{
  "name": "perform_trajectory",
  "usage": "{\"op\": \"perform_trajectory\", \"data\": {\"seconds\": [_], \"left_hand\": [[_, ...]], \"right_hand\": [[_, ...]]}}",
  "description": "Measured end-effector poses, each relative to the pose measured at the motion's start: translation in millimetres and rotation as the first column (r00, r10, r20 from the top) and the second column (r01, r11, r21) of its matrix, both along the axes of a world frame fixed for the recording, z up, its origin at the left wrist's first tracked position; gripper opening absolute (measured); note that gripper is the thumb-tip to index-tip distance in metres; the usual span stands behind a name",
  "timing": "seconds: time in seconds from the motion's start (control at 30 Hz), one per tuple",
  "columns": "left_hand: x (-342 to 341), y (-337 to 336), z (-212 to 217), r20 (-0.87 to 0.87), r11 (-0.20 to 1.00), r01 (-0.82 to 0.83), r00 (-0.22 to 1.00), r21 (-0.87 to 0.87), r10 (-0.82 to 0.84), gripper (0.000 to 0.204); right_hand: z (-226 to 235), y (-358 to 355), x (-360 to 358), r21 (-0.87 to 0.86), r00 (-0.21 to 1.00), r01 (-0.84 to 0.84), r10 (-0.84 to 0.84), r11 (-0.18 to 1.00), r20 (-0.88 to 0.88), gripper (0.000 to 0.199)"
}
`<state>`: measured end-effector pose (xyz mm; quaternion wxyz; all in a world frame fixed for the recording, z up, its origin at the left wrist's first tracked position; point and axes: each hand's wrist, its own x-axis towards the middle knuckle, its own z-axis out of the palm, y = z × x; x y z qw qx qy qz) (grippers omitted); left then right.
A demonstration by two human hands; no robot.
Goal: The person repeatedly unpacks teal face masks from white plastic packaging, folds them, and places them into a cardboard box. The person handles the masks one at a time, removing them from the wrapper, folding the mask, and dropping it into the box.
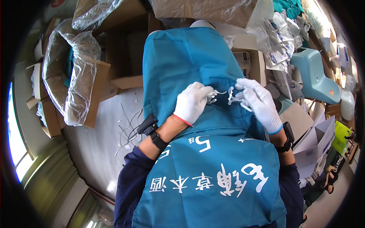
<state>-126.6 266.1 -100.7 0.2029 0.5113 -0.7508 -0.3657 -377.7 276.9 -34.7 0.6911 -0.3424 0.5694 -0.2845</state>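
Both hands wear white knit gloves and are held over the lap of a teal apron [178, 53]. My left hand [191, 100], with a red glove cuff, is closed on a small bunch of thin white strips [213, 95] whose loose ends stick out toward the right. A short gap away, my right hand [258, 102], with a blue cuff, pinches another curled white strip [231, 98] that dangles from its fingers. What the strips are made of cannot be made out. Each wrist has a black band with a small device on it.
Left stands a cardboard box [91, 95] lined with clear plastic [57, 72]; another open box [125, 81] is ahead. White scraps and a cable lie on the floor [102, 133]. At right are clear-wrapped packets [279, 38], a light blue plastic stool [315, 76] and a white carton [313, 148].
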Motion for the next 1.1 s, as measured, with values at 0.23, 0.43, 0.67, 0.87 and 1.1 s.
{"op": "perform_trajectory", "data": {"seconds": [0.23, 0.43, 0.67, 0.87, 1.1], "left_hand": [[3, 2, 27, 0.059, 0.987, 0.001, 0.998, 0.16, -0.011, 0.069], [-11, -5, 24, -0.119, 0.948, 0.022, 0.993, 0.318, 0.017, 0.088], [27, -26, 20, -0.349, 0.697, -0.178, 0.764, 0.694, 0.543, 0.019], [48, -56, 33, -0.431, 0.611, -0.122, 0.603, 0.782, 0.671, 0.005], [108, -172, 83, -0.434, 0.833, -0.39, 0.72, 0.392, 0.542, 0.024]], "right_hand": [[-33, 10, 10, -0.087, 1.0, 0.002, -0.005, 0.996, -0.031, 0.037], [-42, -12, 45, -0.099, 0.955, -0.064, 0.09, 0.993, 0.283, 0.052], [-10, -54, 17, -0.096, 0.934, -0.055, 0.085, 0.994, 0.347, 0.057], [-28, -59, 12, -0.071, 0.944, 0.306, -0.293, 0.949, 0.153, 0.028], [-53, -43, 51, -0.233, 0.953, 0.292, -0.304, 0.928, -0.017, 0.016]]}}
